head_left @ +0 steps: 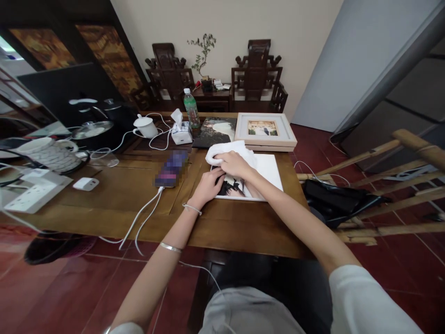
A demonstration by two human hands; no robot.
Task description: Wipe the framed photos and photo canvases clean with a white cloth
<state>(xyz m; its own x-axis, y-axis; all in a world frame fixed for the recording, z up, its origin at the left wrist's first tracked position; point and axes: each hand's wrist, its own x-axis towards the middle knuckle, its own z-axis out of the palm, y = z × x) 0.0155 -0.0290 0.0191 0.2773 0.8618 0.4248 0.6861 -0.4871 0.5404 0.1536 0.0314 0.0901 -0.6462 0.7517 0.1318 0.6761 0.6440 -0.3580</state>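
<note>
My right hand (234, 163) is closed on a bunched white cloth (225, 149), over the upper part of a photo panel (267, 174). The panel lies flat on the wooden table and has a white border and a dark printed picture, partly covered by my hands and the cloth. At its left edge rests my left hand (208, 185), fingers stretched out and touching the panel. Behind the cloth are a dark photo print (217, 130) and a white-framed picture (262, 129) lying on a light wooden frame or box.
A charging phone (170, 170) lies left of my hands, its white cables hanging over the front edge. Farther back stand a tissue box (181, 133), a green-labelled bottle (191, 109) and a lidded white cup (145, 126). A power strip (36, 188) sits at far left.
</note>
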